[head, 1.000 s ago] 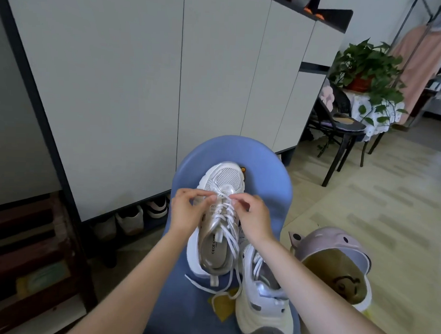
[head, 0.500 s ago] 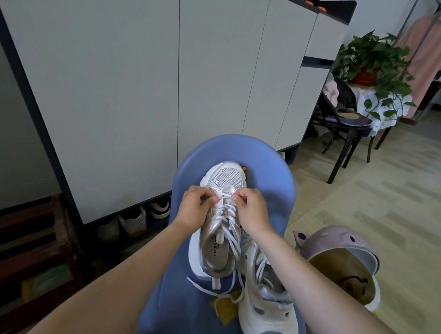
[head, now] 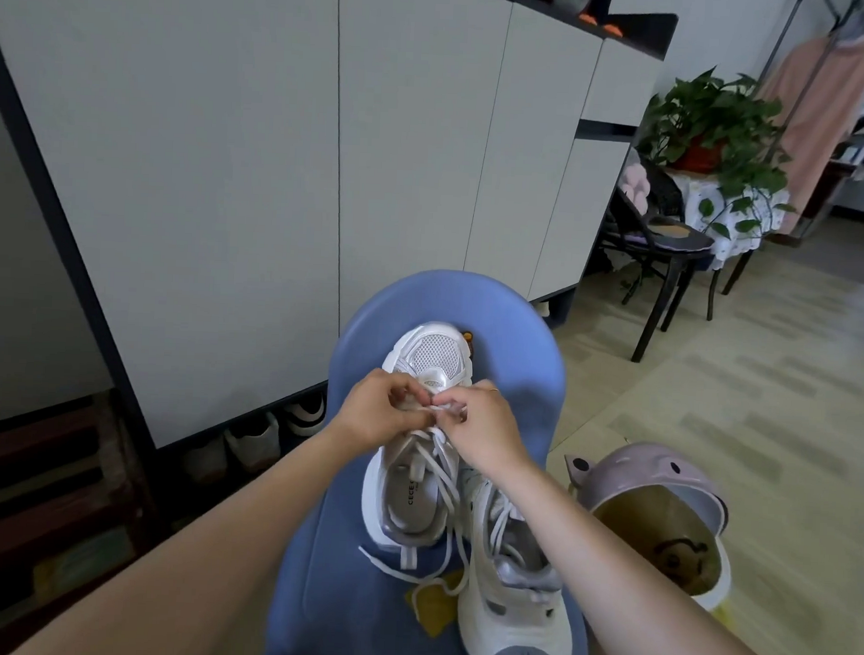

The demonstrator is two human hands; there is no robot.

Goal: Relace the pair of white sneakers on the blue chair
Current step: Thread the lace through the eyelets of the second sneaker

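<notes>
Hands pinch lace over sneaker on chair.

The blue chair under my arms looks like smooth matt plastic. The sneaker I work on has open white mesh cloth on the toe, with glossy, pearly panels around it. Its insole looks like smooth grey material with a soft shine. The lace is flat white woven cloth. The second sneaker has a matt white rubbery sole. The cabinet doors behind are flat, matt and pale. The floor looks like smooth boards with a wood pattern.
</notes>
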